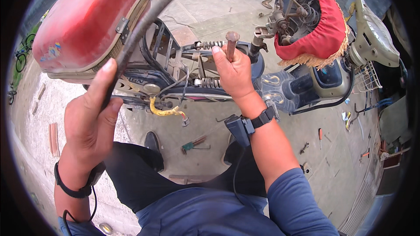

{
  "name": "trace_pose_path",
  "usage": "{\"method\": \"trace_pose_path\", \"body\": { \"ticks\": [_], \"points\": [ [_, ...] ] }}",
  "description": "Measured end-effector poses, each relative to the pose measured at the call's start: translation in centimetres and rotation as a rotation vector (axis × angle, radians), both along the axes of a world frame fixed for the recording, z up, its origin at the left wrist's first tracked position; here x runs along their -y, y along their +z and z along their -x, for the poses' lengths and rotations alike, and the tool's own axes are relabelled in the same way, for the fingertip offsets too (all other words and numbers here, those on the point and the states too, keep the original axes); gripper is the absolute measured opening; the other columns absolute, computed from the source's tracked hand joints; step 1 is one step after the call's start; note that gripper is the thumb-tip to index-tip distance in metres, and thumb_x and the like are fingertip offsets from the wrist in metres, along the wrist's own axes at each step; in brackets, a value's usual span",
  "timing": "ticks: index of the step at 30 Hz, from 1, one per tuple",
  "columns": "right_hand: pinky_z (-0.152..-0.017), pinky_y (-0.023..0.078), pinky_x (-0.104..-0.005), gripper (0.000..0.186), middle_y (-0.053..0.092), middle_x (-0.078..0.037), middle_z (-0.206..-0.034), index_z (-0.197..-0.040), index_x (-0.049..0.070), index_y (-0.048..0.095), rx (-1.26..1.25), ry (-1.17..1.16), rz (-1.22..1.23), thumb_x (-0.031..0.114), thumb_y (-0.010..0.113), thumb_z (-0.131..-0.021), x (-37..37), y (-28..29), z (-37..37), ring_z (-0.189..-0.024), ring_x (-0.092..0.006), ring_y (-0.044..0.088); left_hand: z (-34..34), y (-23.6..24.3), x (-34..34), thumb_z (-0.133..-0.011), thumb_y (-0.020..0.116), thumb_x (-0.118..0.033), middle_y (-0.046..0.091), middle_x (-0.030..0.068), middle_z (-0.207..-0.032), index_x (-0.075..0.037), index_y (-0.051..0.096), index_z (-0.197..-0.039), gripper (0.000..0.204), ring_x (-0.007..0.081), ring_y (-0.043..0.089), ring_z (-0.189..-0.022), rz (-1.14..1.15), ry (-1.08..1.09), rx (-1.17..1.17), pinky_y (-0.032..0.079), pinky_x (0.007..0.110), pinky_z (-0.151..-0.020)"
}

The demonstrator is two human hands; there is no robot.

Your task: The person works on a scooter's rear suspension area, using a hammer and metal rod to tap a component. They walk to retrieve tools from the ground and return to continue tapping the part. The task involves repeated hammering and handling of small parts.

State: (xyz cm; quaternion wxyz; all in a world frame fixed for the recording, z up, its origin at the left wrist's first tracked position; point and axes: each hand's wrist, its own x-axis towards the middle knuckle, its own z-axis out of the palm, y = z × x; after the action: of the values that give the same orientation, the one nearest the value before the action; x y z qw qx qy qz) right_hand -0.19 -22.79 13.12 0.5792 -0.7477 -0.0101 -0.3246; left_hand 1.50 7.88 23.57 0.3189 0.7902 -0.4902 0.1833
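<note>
Springs [213, 44], wires [166, 112] and the raised red seat [87, 17] are crowding the frame opening [192, 67]; open floor [323, 166] is lying rightward.

There is a single view, taken from the person's head and aimed steeply down and forward. It is a wide fisheye: a dark round rim closes the corners, and straight edges bow near that rim. The landmark is the scooter frame [205, 78], which crosses the middle of the picture close below the lens. Nearer the camera than the frame, both forearms enter from the lower edge, with the left hand [89, 118] and right hand [234, 72] reaching up to it. Beyond and around the frame lies the concrete floor [337, 166], seen from standing height. No second view overlaps this one.
</note>
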Motion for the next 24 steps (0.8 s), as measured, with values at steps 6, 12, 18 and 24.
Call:
{"method": "trace_pose_path", "body": {
  "ticks": [6,12,18,24],
  "points": [
    [-0.054,0.036,-0.0287,0.035,0.044,0.004,-0.063,-0.073,0.004,0.052,0.014,0.003,0.003,0.021,0.063,-0.101,-0.5,0.3,-0.5,-0.062,-0.0063,0.037,0.4,-0.5,0.3,-0.082,0.069,0.007,0.064,0.0181,-0.078,-0.005,0.051,-0.147,0.068,0.0359,0.061,-0.062,-0.301,-0.056,-0.066,0.051,0.038,-0.061],
    [-0.054,0.035,-0.0289,0.036,0.043,0.004,-0.062,-0.071,0.004,0.050,-0.022,-0.020,-0.007,0.022,0.063,-0.101,0.2,-0.4,-0.1,-0.062,-0.0069,0.036,-0.4,-0.6,0.6,-0.096,0.056,0.008,0.057,0.0226,-0.143,0.006,0.037,-0.152,0.059,0.0276,0.062,-0.124,0.193,-0.044,-0.016,0.046,0.033,-0.103],
    [-0.054,0.035,-0.0289,0.039,0.042,0.004,-0.062,-0.069,0.005,0.048,-0.021,0.001,-0.054,0.022,0.063,-0.101,-0.1,-0.3,-0.4,-0.062,-0.0065,0.036,0.1,-1.2,0.1,-0.084,0.067,0.010,0.070,0.0221,-0.102,-0.008,0.052,-0.147,0.067,0.0367,0.069,-0.080,-0.186,-0.022,-0.110,0.056,0.037,-0.074],
    [-0.055,0.036,-0.0290,0.038,0.041,0.002,-0.062,-0.070,0.005,0.049,0.007,-0.051,0.027,0.021,0.063,-0.101,-0.1,-0.2,-0.2,-0.062,-0.0069,0.036,0.7,-0.9,-0.1,-0.091,0.061,0.009,0.066,0.0254,-0.126,0.002,0.044,-0.150,0.062,0.0355,0.071,-0.103,0.070,0.001,-0.060,0.054,0.034,-0.090]
  ]
}}
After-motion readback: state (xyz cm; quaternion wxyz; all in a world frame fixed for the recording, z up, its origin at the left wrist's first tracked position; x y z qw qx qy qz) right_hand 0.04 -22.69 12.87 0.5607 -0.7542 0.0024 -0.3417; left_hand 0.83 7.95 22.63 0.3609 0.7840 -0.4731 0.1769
